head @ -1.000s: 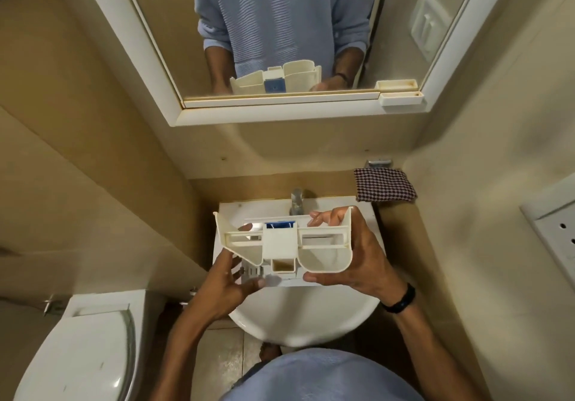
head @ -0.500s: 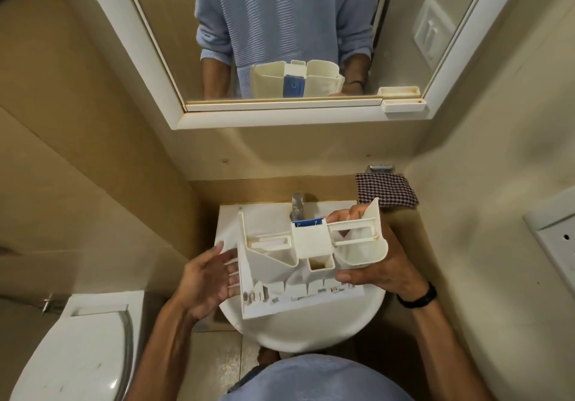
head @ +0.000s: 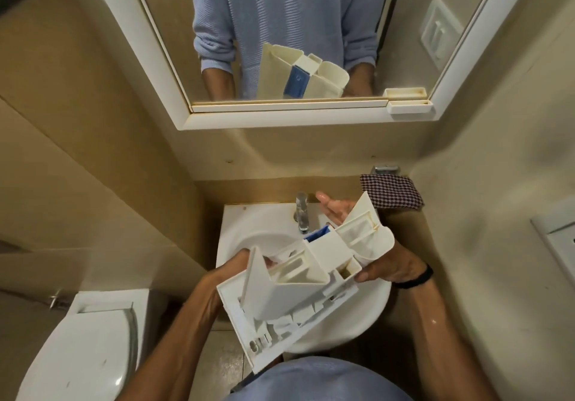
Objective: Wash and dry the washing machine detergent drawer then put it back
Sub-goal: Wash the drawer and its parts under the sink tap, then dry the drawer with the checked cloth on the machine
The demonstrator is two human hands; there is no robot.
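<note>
As left hand point(head: 233, 266) and right hand point(head: 392, 265) grip the white plastic detergent drawer point(head: 280, 301): washing step, likely.
Next: open chrome tap point(head: 301, 213), mid-frame.

A white washbasin point(head: 249, 217) carries a chrome tap point(head: 301, 213) on its back rim.

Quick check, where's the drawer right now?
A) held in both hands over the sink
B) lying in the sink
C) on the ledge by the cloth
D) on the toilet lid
A: the drawer is tilted over the sink, with the left hand holding its left side and the right hand holding its right end.
</note>
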